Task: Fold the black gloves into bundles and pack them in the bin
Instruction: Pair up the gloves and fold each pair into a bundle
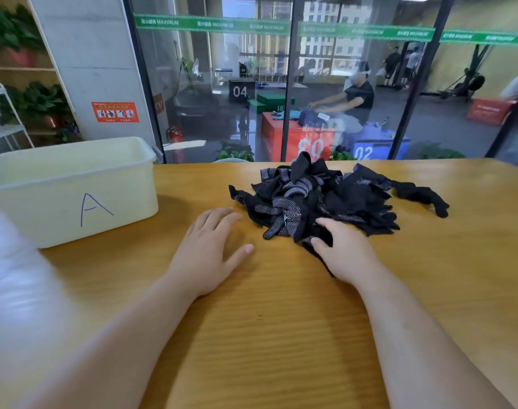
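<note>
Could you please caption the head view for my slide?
Right hand grips a glove at the pile edge; left hand lies flat on the table; bin at left.

Bright, even light comes from overhead and through the hazy, reflective glass wall [340,84] across the top of the frame. The pale yellow plastic bin [72,184] at left throws a soft shadow rightward onto the orange-brown wooden table [281,335]. The black knitted gloves [310,196] at centre lose detail in their folds. A blurred white shape [13,276] smears the left edge, and uprights bow near the corners.
</note>
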Available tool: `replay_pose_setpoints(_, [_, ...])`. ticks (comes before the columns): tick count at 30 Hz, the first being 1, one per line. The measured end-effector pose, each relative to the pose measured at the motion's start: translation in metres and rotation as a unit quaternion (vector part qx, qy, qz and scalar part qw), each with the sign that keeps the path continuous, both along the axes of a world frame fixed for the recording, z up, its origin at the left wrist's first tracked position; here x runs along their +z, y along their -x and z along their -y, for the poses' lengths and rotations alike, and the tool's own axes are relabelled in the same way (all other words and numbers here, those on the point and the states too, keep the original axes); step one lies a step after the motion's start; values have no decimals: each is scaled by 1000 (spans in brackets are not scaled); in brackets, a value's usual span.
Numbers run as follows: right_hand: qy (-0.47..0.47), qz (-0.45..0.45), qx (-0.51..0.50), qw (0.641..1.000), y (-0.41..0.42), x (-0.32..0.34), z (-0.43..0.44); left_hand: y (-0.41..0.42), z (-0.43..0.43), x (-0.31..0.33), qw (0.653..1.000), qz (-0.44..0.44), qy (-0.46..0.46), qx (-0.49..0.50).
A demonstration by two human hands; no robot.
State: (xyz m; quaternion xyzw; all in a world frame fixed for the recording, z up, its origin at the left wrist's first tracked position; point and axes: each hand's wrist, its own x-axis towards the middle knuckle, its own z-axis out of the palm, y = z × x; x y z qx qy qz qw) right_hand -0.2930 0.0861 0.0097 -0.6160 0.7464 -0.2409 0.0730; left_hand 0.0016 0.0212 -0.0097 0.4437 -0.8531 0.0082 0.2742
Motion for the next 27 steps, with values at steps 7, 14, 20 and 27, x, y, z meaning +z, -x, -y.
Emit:
replay_pose_setpoints(7, [-63, -37, 95, 993, -17, 11, -13, 1, 0, 1, 999, -6, -27, -25])
replay_pose_setpoints(14, [51, 45, 98, 993, -3, 35, -25, 1, -7, 4, 996, -9, -29, -79])
replay_pose_setpoints(20, [-91, -27, 101, 990, 4, 34, -27, 11, -13, 5, 991, 4, -33, -133])
replay_pose_setpoints(27, [-88, -32, 102, 990, -14, 30, -21, 23, -21, 8, 983, 8, -35, -181])
